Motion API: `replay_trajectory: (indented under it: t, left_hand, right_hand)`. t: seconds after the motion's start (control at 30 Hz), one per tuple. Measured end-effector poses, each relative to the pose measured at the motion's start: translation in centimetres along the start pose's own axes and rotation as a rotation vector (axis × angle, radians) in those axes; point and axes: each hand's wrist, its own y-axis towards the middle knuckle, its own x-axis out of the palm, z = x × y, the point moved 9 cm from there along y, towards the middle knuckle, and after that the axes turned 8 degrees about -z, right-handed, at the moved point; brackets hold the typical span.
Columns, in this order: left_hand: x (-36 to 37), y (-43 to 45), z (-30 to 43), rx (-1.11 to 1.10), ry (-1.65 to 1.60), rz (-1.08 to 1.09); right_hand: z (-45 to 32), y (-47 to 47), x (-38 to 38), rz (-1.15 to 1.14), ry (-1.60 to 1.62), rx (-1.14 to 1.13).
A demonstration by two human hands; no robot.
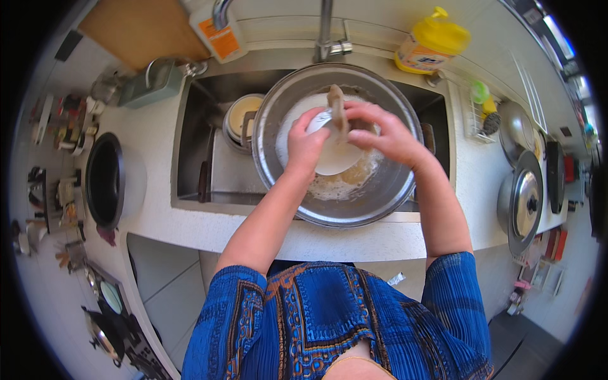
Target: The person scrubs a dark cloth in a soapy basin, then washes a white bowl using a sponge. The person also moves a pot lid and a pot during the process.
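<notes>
My left hand [304,137] grips a white dish [327,159] with dark line markings near its edge; whether it is a bowl or a plate I cannot tell. A wet, brownish cloth [336,107] hangs over the dish between my hands. Curved fingers of my right hand [380,130] pinch the cloth from the right side, the thumb lower down. Both hands are over a large stainless steel basin [327,216], which holds cloudy, foamy water [351,183]. The basin rests across the sink [237,178].
Left of the basin, a pale-filled round container [244,116] sits in the sink. The faucet [327,47] rises behind. A yellow detergent bottle [432,42] stands back right, a lidded pot [525,204] far right. A dark-lined inner pot [104,180] lies on the left counter.
</notes>
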Motion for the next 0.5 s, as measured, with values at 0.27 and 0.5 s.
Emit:
replay_trajectory:
  t: [0.27,0.5]
  left_hand:
    - [1.2,-0.8,0.9,0.134,0.122,-0.035]
    - [0.4,-1.6,1.7,0.088,-0.131,0.022]
  right_hand:
    - [4.1,1.1,0.7,0.062,-0.214,0.208]
    - [9.2,-2.6,2.3,0.395,0.340,0.429]
